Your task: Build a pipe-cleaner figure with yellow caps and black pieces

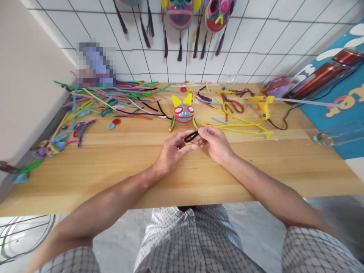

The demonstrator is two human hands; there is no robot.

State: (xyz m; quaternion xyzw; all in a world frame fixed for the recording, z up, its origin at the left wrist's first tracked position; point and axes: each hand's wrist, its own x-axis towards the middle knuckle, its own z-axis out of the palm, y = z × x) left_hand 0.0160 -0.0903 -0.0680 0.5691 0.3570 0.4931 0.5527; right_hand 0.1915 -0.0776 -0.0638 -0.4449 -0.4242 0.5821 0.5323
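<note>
Both your grips are pinched on the black pipe cleaner [190, 136]: left hand [173, 151] at its 8 o'clock end, right hand [214, 143] at 2 o'clock.

Wooden worktop [119, 170], across the middle of the frame. Heap of coloured pipe cleaners [113, 99], upper left. Small blue-and-red figure with yellow ears [183, 112], centre. Red-handled scissors [233, 105] and yellow glue gun [263, 104], upper right, near each other. Loose yellow pipe cleaners [241, 129], right of centre. Painted masks with tassels [182, 15] on the tiled wall, top.
</note>
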